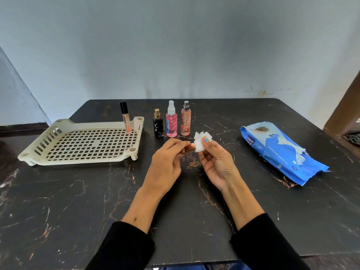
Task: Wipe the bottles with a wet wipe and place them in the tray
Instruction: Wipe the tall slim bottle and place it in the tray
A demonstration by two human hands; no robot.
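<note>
Head view, left hand (165, 164): gripping a small copper-coloured bottle (188, 149) by its near end, holding it level above the table (78, 201), at centre.
Head view, right hand (216, 164): pinching a white wet wipe (200, 142) around the bottle's far end, thumb pressing on the wipe.
Bottle being wiped: lying sideways between both hands, clear of the tabletop.
Tray (81, 158): sitting at 10 o'clock from the hands, cream, perforated.
Lip gloss tube (125, 116): standing upright in the tray's far right corner.
Waiting bottles: standing in a row at 12 o'clock, just beyond the hands; black bottle (158, 125), pink spray bottle (171, 121), orange spray bottle (185, 120), left to right.
Wipes pack (280, 151): lying at 2 o'clock, blue, a wipe showing at its opening.
Sleeves (124, 248): black, covering both forearms at 6 o'clock.
</note>
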